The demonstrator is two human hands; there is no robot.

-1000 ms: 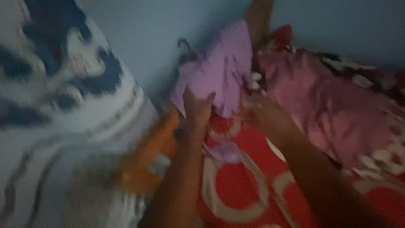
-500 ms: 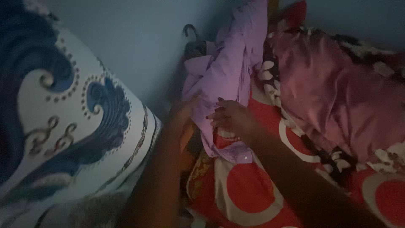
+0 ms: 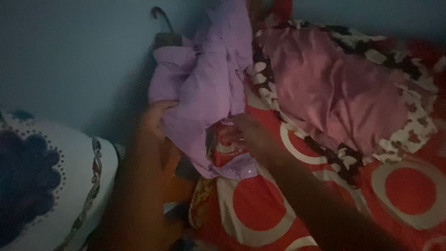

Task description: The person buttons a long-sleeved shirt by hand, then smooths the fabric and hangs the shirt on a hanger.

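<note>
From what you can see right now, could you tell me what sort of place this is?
Probably a bedroom: a red circle-patterned bedsheet, a patterned pillow by the wall, and a lilac shirt on a hanger.

Dim, low-contrast view with a bluish cast and grainy, soft detail throughout. No light source or glare shows. The left hand (image 3: 155, 116) and its forearm are smeared by motion blur; the right hand (image 3: 248, 135) is less blurred. Deep shadow lies along the pale blue wall (image 3: 69, 60) beside the crumpled lilac cloth garment (image 3: 204, 88).
</note>
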